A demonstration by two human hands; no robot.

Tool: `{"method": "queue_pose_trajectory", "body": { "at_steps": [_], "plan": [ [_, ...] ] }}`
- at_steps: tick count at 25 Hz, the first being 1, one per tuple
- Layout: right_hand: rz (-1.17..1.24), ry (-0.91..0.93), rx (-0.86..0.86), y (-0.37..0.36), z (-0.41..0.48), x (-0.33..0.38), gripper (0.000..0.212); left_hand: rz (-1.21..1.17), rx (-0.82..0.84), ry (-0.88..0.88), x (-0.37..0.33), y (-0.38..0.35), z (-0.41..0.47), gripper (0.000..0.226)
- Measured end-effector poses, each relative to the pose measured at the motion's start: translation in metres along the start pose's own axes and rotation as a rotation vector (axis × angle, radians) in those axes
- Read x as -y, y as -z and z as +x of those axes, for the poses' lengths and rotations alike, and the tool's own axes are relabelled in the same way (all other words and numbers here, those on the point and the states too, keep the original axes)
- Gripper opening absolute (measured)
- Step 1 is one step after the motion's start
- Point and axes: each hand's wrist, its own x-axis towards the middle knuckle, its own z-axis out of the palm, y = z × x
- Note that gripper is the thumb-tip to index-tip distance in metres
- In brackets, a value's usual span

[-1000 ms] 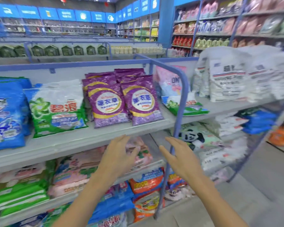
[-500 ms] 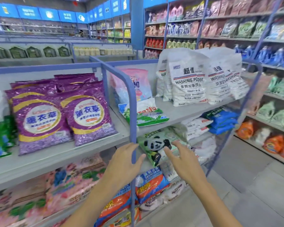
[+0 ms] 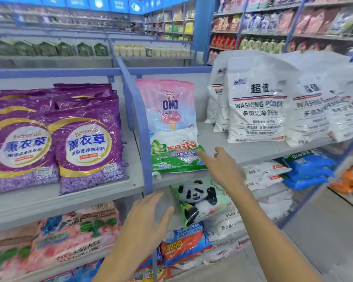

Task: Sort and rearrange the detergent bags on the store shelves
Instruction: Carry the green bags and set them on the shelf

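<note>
Both hands were loose and held nothing: the right hand [image 3: 218,167] stretched its forefinger at the right edge of the green-and-white detergent bag [image 3: 174,159] (contact could not be told), the left hand [image 3: 149,216] spread near the blue post [image 3: 146,155]. That bag lay flat on the upper shelf [image 3: 212,135], before the upright pink OMO bag [image 3: 167,106], purple bags [image 3: 55,143] left, white washing-powder bags [image 3: 257,102] right.
</note>
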Motion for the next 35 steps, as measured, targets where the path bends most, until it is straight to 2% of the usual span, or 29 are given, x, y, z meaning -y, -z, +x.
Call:
{"method": "queue_pose_trajectory", "body": {
  "at_steps": [1,2,4,6,10,13,16,20,23,25,29,31,32,34,35],
  "plan": [
    [0.024,-0.041,0.073,0.000,0.010,0.008,0.091,0.007,-0.029,0.018,-0.004,-0.002,-0.002,0.061],
    [0.048,-0.065,0.145,-0.001,0.019,0.015,0.083,0.011,-0.058,0.049,-0.010,-0.004,-0.005,0.061],
    [0.101,-0.063,0.212,-0.002,0.034,0.019,0.053,0.025,-0.120,0.096,-0.022,-0.009,-0.009,0.060],
    [0.176,-0.067,0.273,0.004,0.044,0.019,0.043,0.049,-0.185,0.130,-0.033,-0.013,-0.011,0.059],
    [0.474,-0.138,0.455,0.013,0.050,0.004,0.023,0.060,-0.252,0.183,-0.049,-0.022,-0.015,0.057],
    [0.674,-0.173,0.494,0.006,0.045,-0.026,0.050,0.051,-0.300,0.225,-0.055,-0.027,-0.023,0.056],
    [0.943,-0.150,0.490,0.008,0.031,-0.045,0.032,0.030,-0.330,0.261,-0.058,-0.033,-0.035,0.055],
    [1.072,-0.099,0.490,0.025,0.005,-0.064,0.038,0.000,-0.368,0.288,-0.059,-0.032,-0.050,0.055],
    [1.149,-0.116,0.512,0.042,-0.018,-0.082,0.034,-0.041,-0.395,0.316,-0.060,-0.023,-0.054,0.055],
    [1.147,-0.099,0.569,0.048,-0.036,-0.087,0.039,-0.165,-0.378,0.305,-0.062,-0.016,-0.059,0.054],
    [1.141,-0.063,0.649,0.041,-0.059,-0.072,0.044,-0.635,-0.291,0.304,-0.064,-0.002,-0.085,0.033],
    [1.116,-0.038,0.692,0.029,-0.070,-0.059,0.047,-0.864,-0.338,0.345,-0.054,0.012,-0.099,0.039],
    [1.094,-0.021,0.716,0.019,-0.079,-0.050,0.057,-0.989,-0.364,0.357,-0.045,0.021,-0.107,0.047],
    [1.033,0.008,0.744,-0.004,-0.096,-0.034,0.093,-1.234,-0.381,0.363,-0.030,0.041,-0.124,0.061],
    [1.026,0.029,0.765,-0.018,-0.106,-0.025,0.101,-1.341,-0.383,0.362,-0.020,0.052,-0.134,0.066]
  ]
}}
